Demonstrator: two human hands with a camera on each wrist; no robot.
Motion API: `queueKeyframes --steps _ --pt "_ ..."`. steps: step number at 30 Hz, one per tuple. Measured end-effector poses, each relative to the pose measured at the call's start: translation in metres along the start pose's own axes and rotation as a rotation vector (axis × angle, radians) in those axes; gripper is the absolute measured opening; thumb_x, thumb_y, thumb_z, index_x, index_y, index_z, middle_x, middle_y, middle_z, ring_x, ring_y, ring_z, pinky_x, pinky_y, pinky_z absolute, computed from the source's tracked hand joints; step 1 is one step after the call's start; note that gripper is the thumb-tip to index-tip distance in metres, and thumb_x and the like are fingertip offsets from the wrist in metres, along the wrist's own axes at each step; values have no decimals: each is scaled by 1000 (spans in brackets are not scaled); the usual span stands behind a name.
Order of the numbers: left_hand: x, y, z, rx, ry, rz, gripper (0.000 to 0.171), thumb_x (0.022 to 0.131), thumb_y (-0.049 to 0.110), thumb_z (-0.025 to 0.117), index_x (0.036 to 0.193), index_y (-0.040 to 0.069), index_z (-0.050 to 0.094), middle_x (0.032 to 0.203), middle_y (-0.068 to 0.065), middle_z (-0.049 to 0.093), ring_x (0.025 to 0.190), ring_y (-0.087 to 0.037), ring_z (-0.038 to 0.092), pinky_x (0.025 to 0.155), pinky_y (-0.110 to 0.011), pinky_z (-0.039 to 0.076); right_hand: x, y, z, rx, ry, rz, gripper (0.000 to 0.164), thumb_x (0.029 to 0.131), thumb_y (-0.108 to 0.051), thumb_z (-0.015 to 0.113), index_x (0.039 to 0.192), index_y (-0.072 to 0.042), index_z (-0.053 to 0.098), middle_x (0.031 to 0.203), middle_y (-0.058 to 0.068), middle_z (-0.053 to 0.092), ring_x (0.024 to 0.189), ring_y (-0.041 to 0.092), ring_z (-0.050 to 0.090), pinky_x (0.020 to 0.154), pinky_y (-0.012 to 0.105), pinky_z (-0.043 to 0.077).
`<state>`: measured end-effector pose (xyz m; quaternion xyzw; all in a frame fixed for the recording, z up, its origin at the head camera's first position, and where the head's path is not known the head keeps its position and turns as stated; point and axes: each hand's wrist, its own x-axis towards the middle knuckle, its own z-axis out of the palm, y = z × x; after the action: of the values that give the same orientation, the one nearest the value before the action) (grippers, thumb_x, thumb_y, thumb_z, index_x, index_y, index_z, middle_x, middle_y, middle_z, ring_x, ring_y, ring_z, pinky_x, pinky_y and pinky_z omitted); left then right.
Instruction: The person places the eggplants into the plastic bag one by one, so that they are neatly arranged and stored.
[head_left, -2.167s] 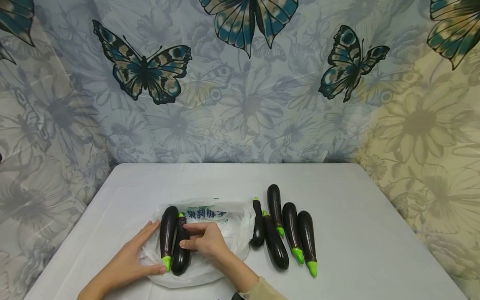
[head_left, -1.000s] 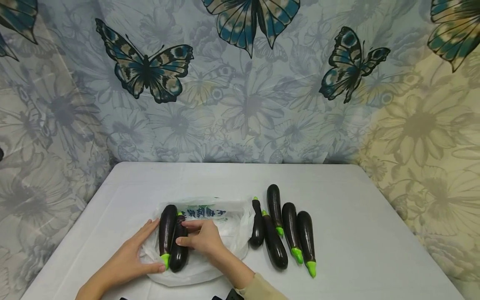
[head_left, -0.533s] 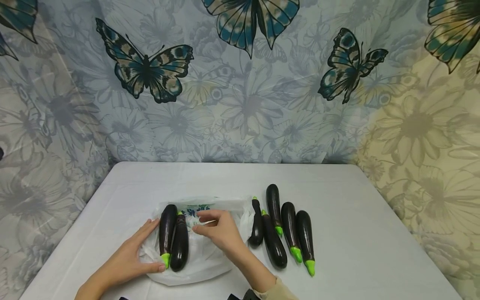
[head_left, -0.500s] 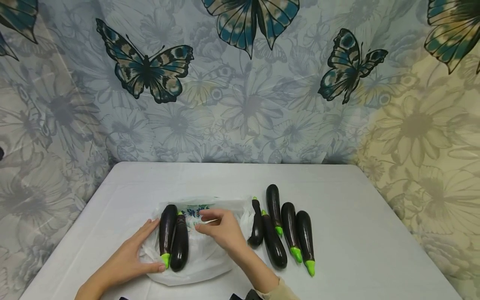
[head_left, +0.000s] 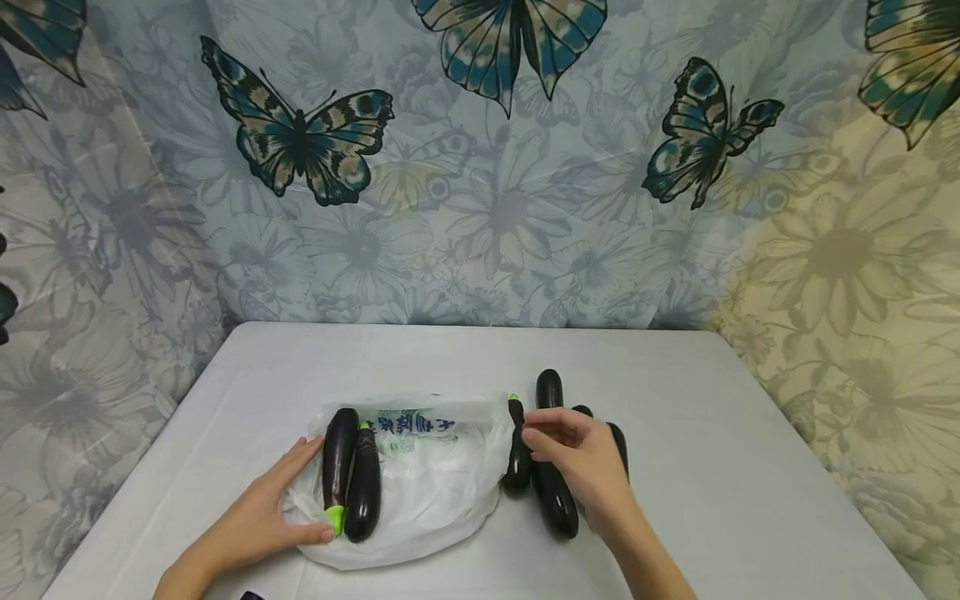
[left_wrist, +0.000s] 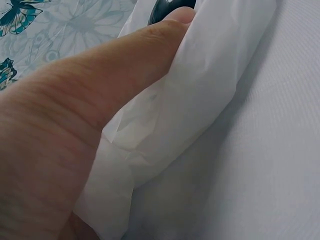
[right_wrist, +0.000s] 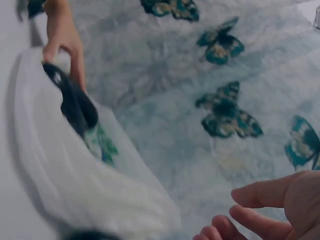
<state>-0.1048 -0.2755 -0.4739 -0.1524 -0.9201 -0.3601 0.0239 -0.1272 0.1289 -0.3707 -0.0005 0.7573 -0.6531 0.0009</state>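
A white plastic bag [head_left: 435, 500] with printed lettering lies on the table, with two dark eggplants at its left end. The left eggplant [head_left: 340, 454] has its green stem end toward me; the right eggplant [head_left: 364, 487] has its stem at the far end. My left hand [head_left: 251, 512] rests spread against the bag's left side, its straight thumb at the rim near the eggplant. My right hand [head_left: 581, 462] holds nothing and is over the row of eggplants right of the bag. Its fingers are loosely extended near a small eggplant [head_left: 517, 454], partly covering others.
A larger eggplant [head_left: 555, 500] lies right of the small one, and another eggplant [head_left: 549, 388] sits farther back. Two more show only partly behind my right hand. The white table [head_left: 750, 500] extends right, before a butterfly-patterned cloth [head_left: 510, 217].
My right hand has let go of the right eggplant in the bag and moved right, over the eggplants on the table. My left hand has stayed at the bag.
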Motion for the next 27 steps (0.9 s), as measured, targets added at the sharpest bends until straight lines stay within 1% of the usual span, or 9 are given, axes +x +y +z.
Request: queueKeyframes --steps 3,6,8,11,13,15,18,22,27 --pt "0 -2 1 -2 -1 3 113 64 53 88 155 15 33 154 -27 28 137 -50 26 99 -72 27 3 7 -29 -81 73 6 21 89 -11 74 107 0 71 104 14 69 93 29 66 75 35 57" --pt "0 -3 2 -4 0 3 113 64 53 88 155 14 33 154 -27 28 138 -49 25 100 -72 26 7 17 -57 -180 135 7 27 92 -16 72 112 2 69 108 13 68 92 23 66 75 33 57" --pt "0 -3 1 -4 1 1 113 64 53 88 155 14 33 154 -27 28 138 -49 25 100 -72 26 11 25 -74 -235 177 2 28 93 -16 71 114 2 68 110 14 68 91 20 66 75 32 57" --pt "1 -3 1 -4 1 -2 113 64 54 88 155 15 33 154 -26 28 138 -49 26 100 -72 27 14 35 -96 -305 239 4 30 92 -17 72 115 1 68 111 15 68 89 13 66 74 29 57" --pt "1 -3 1 -2 1 -3 113 64 54 87 155 16 33 155 -26 28 138 -49 26 100 -71 27 16 41 -107 -321 257 18 33 91 -17 73 117 3 67 114 17 66 87 7 65 73 27 56" --pt "2 -3 1 0 2 -3 113 64 54 87 155 17 33 155 -25 27 138 -48 26 100 -71 27 18 46 -116 -307 250 45 39 91 -18 74 121 5 65 117 19 64 86 3 64 73 27 57" --pt "3 -3 1 -4 4 2 113 64 54 88 155 17 33 155 -25 27 138 -48 26 100 -71 27 22 53 -125 -254 201 107 49 91 -20 74 129 7 59 125 24 60 87 2 63 75 29 57" --pt "3 -3 1 -4 5 5 113 64 54 88 155 15 33 154 -26 28 138 -48 26 100 -71 27 25 61 -129 -211 142 188 58 91 -21 73 137 7 52 132 27 53 89 3 64 78 32 57" --pt "2 -4 1 -2 4 1 114 64 54 88 155 14 33 155 -25 28 138 -48 26 100 -71 27 28 69 -131 -201 119 224 61 91 -21 74 140 7 49 136 29 49 91 5 64 79 33 56"
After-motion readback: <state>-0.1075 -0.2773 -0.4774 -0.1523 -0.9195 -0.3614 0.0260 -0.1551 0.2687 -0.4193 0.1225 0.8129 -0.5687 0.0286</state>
